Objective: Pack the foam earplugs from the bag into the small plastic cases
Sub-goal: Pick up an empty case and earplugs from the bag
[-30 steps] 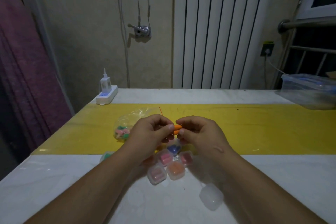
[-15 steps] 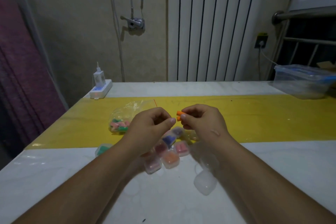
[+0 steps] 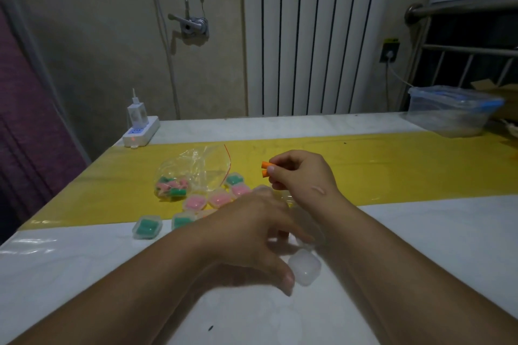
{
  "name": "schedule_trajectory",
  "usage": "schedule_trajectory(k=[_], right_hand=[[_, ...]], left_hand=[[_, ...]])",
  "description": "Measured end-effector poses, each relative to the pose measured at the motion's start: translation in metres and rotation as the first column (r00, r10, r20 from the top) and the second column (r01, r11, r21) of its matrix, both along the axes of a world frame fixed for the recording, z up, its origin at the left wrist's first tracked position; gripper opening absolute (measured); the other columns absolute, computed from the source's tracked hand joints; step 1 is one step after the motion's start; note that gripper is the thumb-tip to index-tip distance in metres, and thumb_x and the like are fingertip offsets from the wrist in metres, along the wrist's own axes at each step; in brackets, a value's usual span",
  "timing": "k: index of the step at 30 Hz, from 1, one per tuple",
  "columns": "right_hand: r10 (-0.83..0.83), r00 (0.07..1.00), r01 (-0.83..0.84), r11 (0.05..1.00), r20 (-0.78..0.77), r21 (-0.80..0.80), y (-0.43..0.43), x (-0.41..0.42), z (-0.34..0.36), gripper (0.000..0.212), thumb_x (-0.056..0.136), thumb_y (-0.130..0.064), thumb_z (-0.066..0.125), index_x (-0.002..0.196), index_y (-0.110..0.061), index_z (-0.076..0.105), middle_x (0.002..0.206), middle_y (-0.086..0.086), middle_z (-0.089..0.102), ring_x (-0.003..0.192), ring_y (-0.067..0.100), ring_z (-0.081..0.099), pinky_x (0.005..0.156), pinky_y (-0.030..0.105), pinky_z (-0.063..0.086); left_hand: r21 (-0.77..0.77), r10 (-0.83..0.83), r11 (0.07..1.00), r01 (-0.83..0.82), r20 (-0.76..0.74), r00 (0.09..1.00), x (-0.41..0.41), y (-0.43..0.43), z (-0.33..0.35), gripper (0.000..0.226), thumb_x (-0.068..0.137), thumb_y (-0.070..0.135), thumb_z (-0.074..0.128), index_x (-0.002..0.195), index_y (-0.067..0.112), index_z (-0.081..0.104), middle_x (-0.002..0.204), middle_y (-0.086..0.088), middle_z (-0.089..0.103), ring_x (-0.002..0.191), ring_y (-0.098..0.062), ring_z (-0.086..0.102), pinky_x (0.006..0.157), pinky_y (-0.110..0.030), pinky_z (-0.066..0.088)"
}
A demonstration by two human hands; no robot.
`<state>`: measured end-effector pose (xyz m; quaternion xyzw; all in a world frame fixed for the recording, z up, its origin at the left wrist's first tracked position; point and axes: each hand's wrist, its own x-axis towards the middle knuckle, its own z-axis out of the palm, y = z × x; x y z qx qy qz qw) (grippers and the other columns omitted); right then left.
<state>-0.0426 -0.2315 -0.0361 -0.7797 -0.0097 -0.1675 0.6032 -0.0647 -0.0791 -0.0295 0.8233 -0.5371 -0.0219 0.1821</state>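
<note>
My right hand [image 3: 301, 176] pinches two orange earplugs [image 3: 264, 168] side by side above the yellow strip. My left hand [image 3: 260, 235] hovers with fingers spread over an empty clear case [image 3: 305, 266] on the white table; its thumb is beside the case, and the hand is blurred. A clear bag [image 3: 190, 173] with pink and green earplugs lies left of the hands. Several filled cases sit near it, pink ones [image 3: 194, 202] and green ones [image 3: 147, 227]; some are hidden behind my left hand.
A white power strip [image 3: 140, 131] with a charger stands at the table's far left corner. A clear lidded box [image 3: 451, 110] sits at the far right. The yellow strip [image 3: 406, 165] runs across the table. A purple curtain hangs along the left edge.
My left hand let go of the earplugs and dropped down toward the empty case. My right hand keeps both orange earplugs and has moved slightly right.
</note>
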Motion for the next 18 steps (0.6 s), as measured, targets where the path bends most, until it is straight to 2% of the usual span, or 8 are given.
schedule_trajectory(k=[3, 6, 8, 10, 12, 15, 18], right_hand=[[0.008, 1.0, -0.008, 1.0, 0.0, 0.005, 0.001, -0.001, 0.001, 0.014, 0.086, -0.008, 0.071, 0.08, -0.02, 0.069, 0.076, 0.002, 0.075, 0.07, 0.022, 0.071, 0.076, 0.044, 0.061], [0.012, 1.0, -0.012, 1.0, 0.008, 0.007, 0.0, -0.002, 0.001, 0.015, 0.086, -0.008, 0.071, 0.079, -0.021, 0.069, 0.077, 0.002, 0.075, 0.072, 0.026, 0.071, 0.077, 0.046, 0.061], [0.011, 1.0, -0.011, 1.0, 0.015, 0.014, -0.001, -0.003, 0.001, 0.015, 0.086, -0.009, 0.071, 0.078, -0.022, 0.069, 0.075, 0.001, 0.076, 0.076, 0.029, 0.072, 0.077, 0.046, 0.06], [0.006, 1.0, -0.007, 1.0, 0.023, 0.03, -0.002, -0.002, 0.001, 0.012, 0.085, -0.009, 0.072, 0.079, -0.019, 0.069, 0.074, 0.001, 0.075, 0.074, 0.027, 0.071, 0.076, 0.045, 0.061], [0.009, 1.0, -0.009, 1.0, 0.026, 0.028, -0.001, -0.001, 0.002, 0.012, 0.085, -0.009, 0.072, 0.078, -0.018, 0.068, 0.072, 0.001, 0.075, 0.07, 0.022, 0.069, 0.072, 0.041, 0.061], [0.039, 0.999, -0.039, 0.999, 0.016, 0.02, 0.004, -0.002, 0.002, 0.016, 0.087, -0.005, 0.069, 0.079, -0.018, 0.064, 0.069, -0.001, 0.072, 0.063, 0.013, 0.067, 0.057, 0.028, 0.054], [0.072, 0.997, -0.072, 0.997, 0.02, 0.002, 0.007, -0.004, 0.001, 0.016, 0.09, -0.003, 0.065, 0.083, -0.017, 0.062, 0.069, -0.001, 0.068, 0.06, 0.012, 0.068, 0.055, 0.027, 0.055]], left_hand=[[0.014, -0.005, 1.0, 0.005, 0.025, 1.0, -0.003, -0.002, -0.001, 0.055, 0.063, 0.054, 0.082, 0.113, 0.035, 0.07, 0.086, 0.032, 0.05, 0.088, 0.002, 0.044, 0.083, -0.015, 0.033], [0.022, 0.03, 0.999, -0.029, -0.01, 1.0, -0.002, -0.002, -0.001, 0.047, 0.065, 0.053, 0.082, 0.106, 0.035, 0.069, 0.093, 0.024, 0.055, 0.094, -0.001, 0.046, 0.084, -0.021, 0.039], [-0.033, 0.093, 0.995, -0.096, -0.085, 0.992, 0.001, 0.002, 0.002, 0.041, 0.064, 0.051, 0.082, 0.099, 0.037, 0.066, 0.095, 0.018, 0.056, 0.093, -0.003, 0.05, 0.081, -0.024, 0.045], [-0.135, 0.186, 0.968, -0.212, -0.185, 0.965, 0.005, 0.013, 0.007, 0.035, 0.062, 0.043, 0.085, 0.09, 0.039, 0.064, 0.09, 0.017, 0.059, 0.083, -0.004, 0.055, 0.073, -0.021, 0.047], [-0.251, 0.243, 0.916, -0.314, -0.276, 0.93, 0.011, 0.024, 0.011, 0.035, 0.06, 0.036, 0.087, 0.086, 0.035, 0.064, 0.086, 0.016, 0.064, 0.075, -0.008, 0.06, 0.068, -0.023, 0.051], [-0.394, 0.302, 0.798, -0.455, -0.392, 0.869, 0.018, 0.04, 0.012, 0.037, 0.061, 0.018, 0.09, 0.088, 0.02, 0.065, 0.082, 0.002, 0.067, 0.073, -0.014, 0.063, 0.067, -0.031, 0.053], [-0.496, 0.338, 0.657, -0.567, -0.479, 0.81, 0.021, 0.046, 0.014, 0.042, 0.065, 0.001, 0.086, 0.1, 0.018, 0.069, 0.088, -0.002, 0.068, 0.073, -0.007, 0.063, 0.07, -0.029, 0.056]])
